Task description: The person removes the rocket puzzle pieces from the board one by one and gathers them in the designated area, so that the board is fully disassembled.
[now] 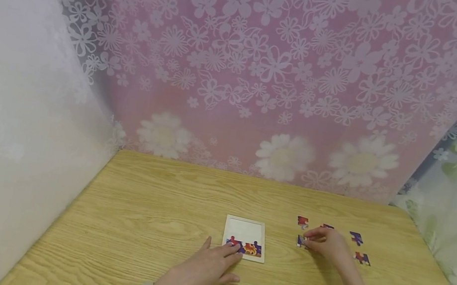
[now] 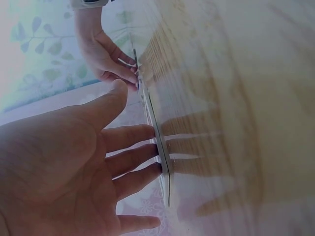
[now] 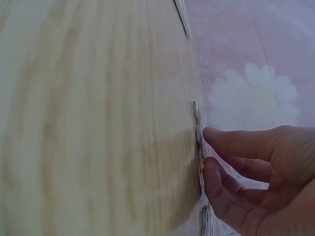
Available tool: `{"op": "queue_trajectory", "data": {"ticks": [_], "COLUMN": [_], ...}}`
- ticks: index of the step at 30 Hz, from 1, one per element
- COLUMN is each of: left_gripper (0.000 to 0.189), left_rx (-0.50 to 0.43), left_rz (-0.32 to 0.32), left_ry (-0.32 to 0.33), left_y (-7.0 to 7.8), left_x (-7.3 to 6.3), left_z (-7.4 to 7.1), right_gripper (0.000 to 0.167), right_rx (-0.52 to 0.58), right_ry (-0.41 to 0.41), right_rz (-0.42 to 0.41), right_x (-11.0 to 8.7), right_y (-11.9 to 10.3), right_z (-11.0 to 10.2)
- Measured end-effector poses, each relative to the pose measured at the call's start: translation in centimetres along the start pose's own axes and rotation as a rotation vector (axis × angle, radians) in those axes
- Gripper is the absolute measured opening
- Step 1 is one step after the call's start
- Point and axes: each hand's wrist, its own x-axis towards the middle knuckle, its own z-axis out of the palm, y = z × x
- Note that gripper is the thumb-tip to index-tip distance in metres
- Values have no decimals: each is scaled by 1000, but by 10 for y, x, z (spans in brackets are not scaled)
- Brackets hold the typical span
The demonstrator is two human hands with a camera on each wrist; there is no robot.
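Rests left hand (image 1: 205,265) between seven and eight o'clock of a pale rectangular tray (image 1: 246,228), with fingers spread wide and some tips over the tray's seven o'clock corner. Shows plain white toward twelve inside that tray; carries along six o'clock a joined puzzle strip (image 1: 252,249), blue and red at left, purple with a fiery orange-yellow swirl at right, with knobs pointing to twelve. Next, on the wood-grained table (image 1: 173,204), at two o'clock from the tray, a red piece (image 1: 302,220) with a paler knob. Pinches a dark purple piece (image 1: 300,241) at three o'clock, between thumb and fingers of the right hand (image 1: 331,246); cannot tell whether lifted. Beyond, around that hand: at twelve, a partly hidden purple-red piece (image 1: 327,226); at two, a violet piece (image 1: 356,238); at three, a red-and-purple piece (image 1: 362,258).
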Motion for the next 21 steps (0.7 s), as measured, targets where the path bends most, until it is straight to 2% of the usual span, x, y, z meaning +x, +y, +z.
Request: {"op": "queue_trajectory", "data": {"ticks": [9, 13, 17, 21], "left_gripper": [58, 58, 58, 57], "left_rx": [-16, -22, -18, -17], "left_rz": [9, 3, 0, 2], "left_ry": [13, 19, 24, 34], "left_y": [0, -1, -3, -4], "left_x": [0, 1, 3, 4], "left_z": [0, 1, 3, 3], "right_gripper": [37, 39, 38, 35], "right_rx": [61, 139, 205, 219], "right_ry": [55, 53, 59, 60], "right_rz": [25, 11, -30, -83], "right_x": [-5, -6, -6, -5], "right_y": [-7, -14, -20, -29], "right_z": [-3, -2, 3, 10]}}
